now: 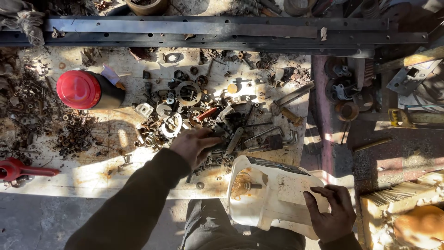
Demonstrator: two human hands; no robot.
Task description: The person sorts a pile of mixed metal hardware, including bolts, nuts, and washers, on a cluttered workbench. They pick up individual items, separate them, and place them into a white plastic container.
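Fingers of your left hand [194,146] curl, rummaging the rusty nuts and washers pile [185,120]; your right hand [330,213] grips the cut-open white plastic jug [268,190], steadying it just beside.

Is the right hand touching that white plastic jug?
Touching. The head view shows the right hand gripping the white plastic jug, fingers and thumb pressed on its cut edge, with no gap between them.

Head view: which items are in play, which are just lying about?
In play: left hand on heap of rusty metal parts; right hand holding cut-open white plastic jug.
Lying about: red-lidded black can, red-handled tool, long steel bars, straw brush.
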